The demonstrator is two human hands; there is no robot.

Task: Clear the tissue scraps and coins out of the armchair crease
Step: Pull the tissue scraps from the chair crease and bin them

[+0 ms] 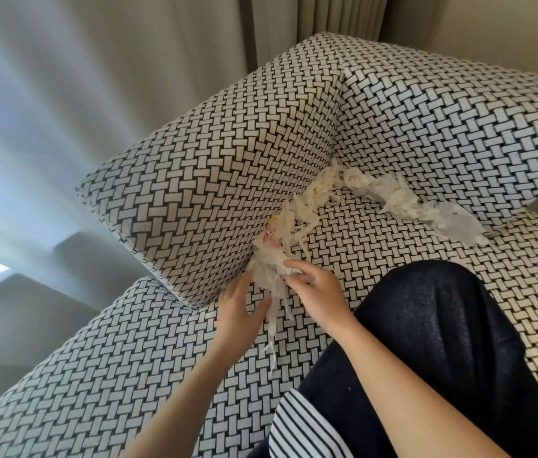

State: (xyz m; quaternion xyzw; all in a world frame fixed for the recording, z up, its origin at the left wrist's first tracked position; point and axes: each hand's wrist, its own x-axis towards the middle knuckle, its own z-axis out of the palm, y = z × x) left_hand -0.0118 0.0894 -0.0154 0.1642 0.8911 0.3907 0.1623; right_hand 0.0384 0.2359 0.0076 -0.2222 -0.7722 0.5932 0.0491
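Two hands work at the near end of the armchair crease, just beyond a dark-trousered knee planted on the seat. The right hand has its fingers curled on a wad of tissue scraps, pinching it between thumb and fingertips. Loose strips trail from the wad down onto the seat. The left hand lies alongside with fingers fairly straight and thumb spread, touching the wad from the armrest side and gripping nothing we can make out (tissue hides its fingertips).

We judge the step in hand to be gathering the nearest clump, with most of the clearing still to do. The next move calls for lifting that wad free without shedding strips, then working farther along the fold.

The material is thin, white to cream, shredded and crumpled, and we expect it to tear readily. It is wedged between seat and armrest up to the rear corner, then runs along the foot of the back cushion, ending in a larger pale sheet. Small pink and yellow flecks show in the fold, and we cannot identify them. No coins are in view; if they are there, they probably lie deeper and fingers would have to probe for them.
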